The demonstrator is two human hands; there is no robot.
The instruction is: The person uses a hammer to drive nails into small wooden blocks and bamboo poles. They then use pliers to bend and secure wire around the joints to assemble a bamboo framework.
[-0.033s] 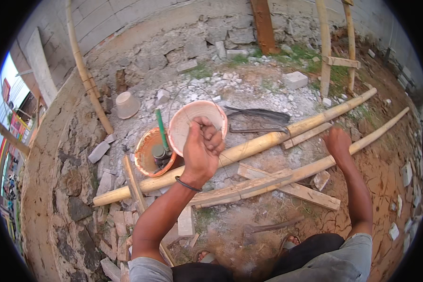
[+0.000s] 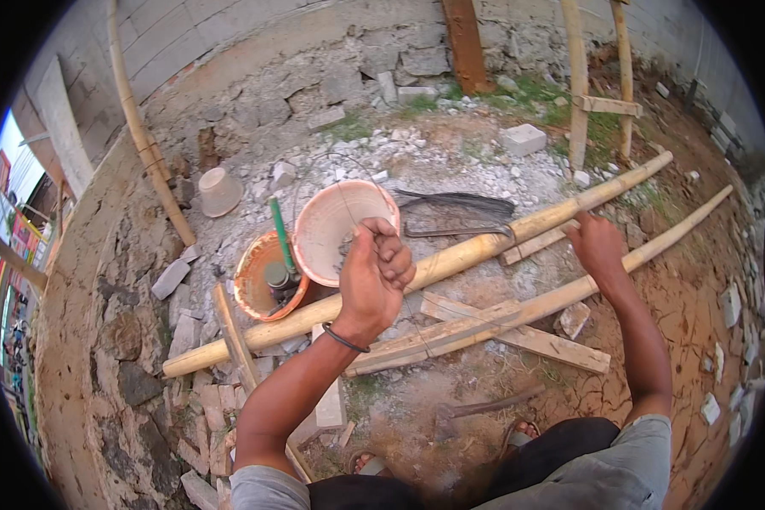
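My left hand [image 2: 376, 276] is raised in front of a pale, orange-rimmed bucket [image 2: 319, 242]. Its thumb and fingers are pinched on a thin dark wire [image 2: 354, 212], a strand of which rises past the fingertips. Further right, my right hand [image 2: 597, 245] is closed over the bamboo; whatever its fingers hold is hidden. Below the hands, a thick bamboo pole [image 2: 467, 259] and a thinner split bamboo pole [image 2: 561, 300] lie side by side. Fine wire crosses near the thinner pole. Behind the thick pole lies a bundle of black wire [image 2: 459, 202] beside a bent metal bar [image 2: 450, 232].
An orange bucket [image 2: 245, 276] holds a green-handled tool [image 2: 282, 234]. Wooden planks [image 2: 561, 350] lie under the split pole. A hammer-like tool [image 2: 484, 408] rests near my feet. A small pail [image 2: 220, 192], rubble and a white block [image 2: 524, 139] lie toward the stone wall.
The view has shifted slightly. My left hand has moved a little right and nearer, away from the bucket's middle; my right hand has shifted slightly left. Both remain closed.
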